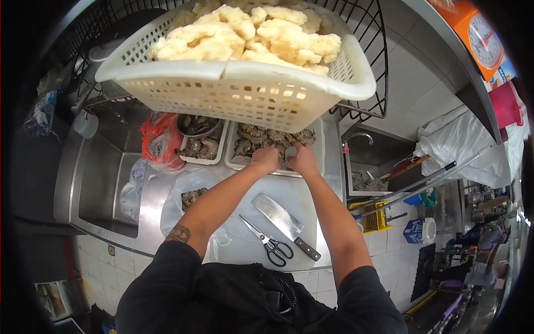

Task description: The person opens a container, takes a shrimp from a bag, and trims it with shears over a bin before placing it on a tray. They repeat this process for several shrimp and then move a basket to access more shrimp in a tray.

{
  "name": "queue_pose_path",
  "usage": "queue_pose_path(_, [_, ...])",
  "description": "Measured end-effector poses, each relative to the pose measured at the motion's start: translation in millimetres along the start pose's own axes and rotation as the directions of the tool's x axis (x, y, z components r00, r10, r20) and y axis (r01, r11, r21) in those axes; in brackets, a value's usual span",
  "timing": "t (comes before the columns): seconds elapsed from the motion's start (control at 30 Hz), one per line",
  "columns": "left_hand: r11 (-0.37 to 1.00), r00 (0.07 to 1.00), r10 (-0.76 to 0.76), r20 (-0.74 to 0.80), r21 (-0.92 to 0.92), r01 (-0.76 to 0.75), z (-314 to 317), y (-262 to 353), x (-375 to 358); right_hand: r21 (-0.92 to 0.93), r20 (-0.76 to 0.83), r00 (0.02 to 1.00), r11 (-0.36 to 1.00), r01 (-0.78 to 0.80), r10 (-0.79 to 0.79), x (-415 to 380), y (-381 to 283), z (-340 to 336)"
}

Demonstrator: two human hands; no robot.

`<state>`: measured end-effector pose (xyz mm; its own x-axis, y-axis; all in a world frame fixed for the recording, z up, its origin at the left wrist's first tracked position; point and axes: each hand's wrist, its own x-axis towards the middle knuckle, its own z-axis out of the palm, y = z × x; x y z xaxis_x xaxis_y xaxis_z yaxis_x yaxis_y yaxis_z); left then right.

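My left hand [266, 160] is closed at the front of a white tray [321, 146] holding brown, striped shellfish that look like crabs [250, 133]. Beside it, my right hand [303, 159] reaches into the same tray with curled fingers. A small greyish piece [290, 152] shows between the hands; what the fingers grip is hidden. Below my forearms, a cleaver [279, 216] lies on a pale cutting board [239, 222], next to black-handled scissors [268, 242]. Another clump of shellfish [192, 199] sits on clear plastic by my left forearm.
A white perforated basket [222, 72] of pale yellowish chunks [245, 33] hangs overhead, close to the camera. Left are a metal sink [103, 192], a red bag [158, 136] and a smaller tray [221, 146] with a bowl [197, 128]. Another sink [384, 142] is at right.
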<state>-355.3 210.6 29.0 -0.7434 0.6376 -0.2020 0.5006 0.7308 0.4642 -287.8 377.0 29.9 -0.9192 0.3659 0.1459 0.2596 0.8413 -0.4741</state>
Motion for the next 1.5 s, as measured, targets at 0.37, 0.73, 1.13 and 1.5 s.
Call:
queue_pose_path(0.37, [0.98, 0.981, -0.132, 0.145, -0.126, 0.151, 17.0, -9.2, 26.0, -0.039, 0.271, 0.962, 0.999, -0.021, 0.031, 33.8, 11.1, 22.9])
queue_pose_path(0.73, [0.391, 0.886, -0.301, -0.352, -0.893, -0.222, -46.4, -76.7, -21.6, 0.619, 0.259, 0.893, 0.647, -0.446, 0.368, 81.4, 18.3, -34.8])
queue_pose_path(1.13, [0.884, 0.59, -0.223, -0.776, -0.416, -0.213, -4.7, -85.7, -24.7, 0.58, -0.188, 0.982, 0.809, 0.096, 0.018, 136.3, 126.6, 74.9])
queue_pose_path(1.5, [0.907, 0.622, -0.231, -0.748, -0.397, -0.141, -8.7, -78.4, -30.2, -0.199, 0.381, 0.914, 0.954, 0.226, -0.137, 34.8, -39.0, 26.6])
